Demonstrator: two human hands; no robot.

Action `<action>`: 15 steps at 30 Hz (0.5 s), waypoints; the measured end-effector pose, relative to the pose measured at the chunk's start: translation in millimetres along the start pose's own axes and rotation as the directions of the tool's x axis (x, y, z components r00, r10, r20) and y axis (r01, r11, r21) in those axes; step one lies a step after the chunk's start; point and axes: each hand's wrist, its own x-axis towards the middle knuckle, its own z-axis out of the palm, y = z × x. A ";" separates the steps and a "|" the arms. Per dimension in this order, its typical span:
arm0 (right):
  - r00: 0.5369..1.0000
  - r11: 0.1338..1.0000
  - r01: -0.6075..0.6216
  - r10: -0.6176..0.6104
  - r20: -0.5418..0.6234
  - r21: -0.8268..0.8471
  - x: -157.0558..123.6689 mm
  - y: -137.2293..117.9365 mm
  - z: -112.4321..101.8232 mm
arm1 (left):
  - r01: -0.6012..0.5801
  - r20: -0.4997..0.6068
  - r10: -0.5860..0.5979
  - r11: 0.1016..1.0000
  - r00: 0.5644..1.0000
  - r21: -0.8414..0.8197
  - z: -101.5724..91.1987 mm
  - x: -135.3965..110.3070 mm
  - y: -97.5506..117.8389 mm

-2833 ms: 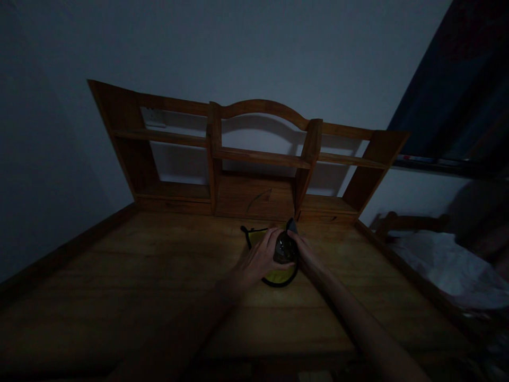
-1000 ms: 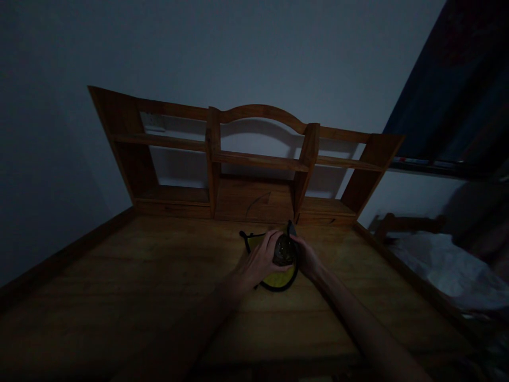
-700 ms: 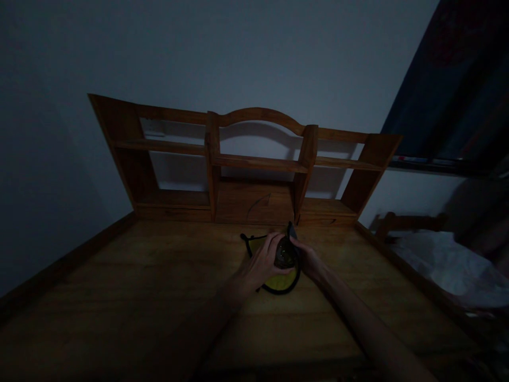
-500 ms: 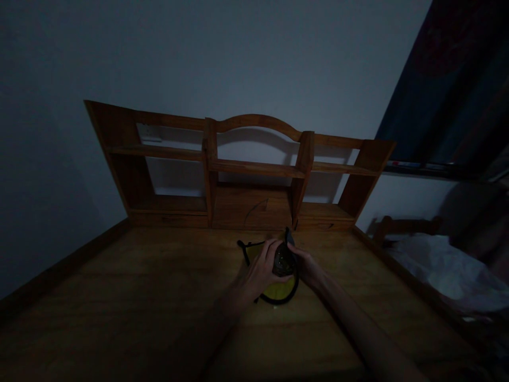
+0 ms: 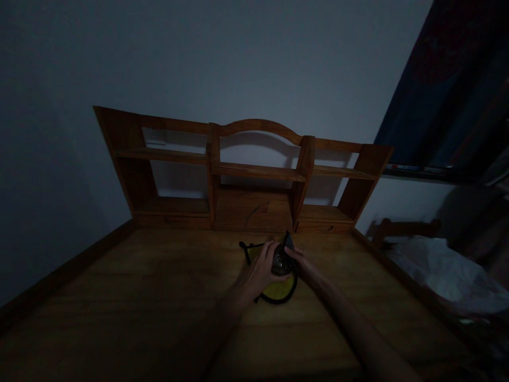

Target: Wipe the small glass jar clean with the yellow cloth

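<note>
The light is dim. My left hand [image 5: 263,268] is wrapped round a dark, glossy, rounded object [image 5: 280,261] that looks like a small glass or jar; its kind is not clear. My right hand [image 5: 299,260] pinches a thin dark flap [image 5: 288,241] against the right side of the object. Beneath both hands lies a flat yellow item with a black rim [image 5: 280,289], perhaps a pouch, with a black strap end [image 5: 243,245] sticking out at its upper left. The hands cover much of it.
A wooden shelf unit [image 5: 254,171] stands along the back of the wooden desk [image 5: 167,286], against a pale wall. Raised edges run down both sides of the desk. To the right are a wooden chair back [image 5: 409,227], a white plastic bag or cloth [image 5: 445,270] and a dark curtain [image 5: 433,95].
The view has shifted slightly. My right fingers have moved a little to the left over the rounded object, and the flap is tilted slightly differently. Both hands keep their hold.
</note>
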 end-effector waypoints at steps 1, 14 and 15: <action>1.000 1.000 0.006 -0.006 -0.003 -0.006 0.5 1.7 0.4 | 0.004 -0.008 -0.004 1.000 1.000 -0.003 0.8 0.4 -0.8; 0.804 0.242 0.230 -0.593 0.044 -0.942 -47.5 -73.7 32.2 | 0.019 0.086 -0.029 0.993 0.996 0.112 -6.0 0.0 4.3; 0.765 0.165 0.261 -0.636 0.100 -0.951 -61.5 -87.0 40.2 | 0.030 0.097 -0.042 0.992 0.994 0.123 -6.6 0.8 4.8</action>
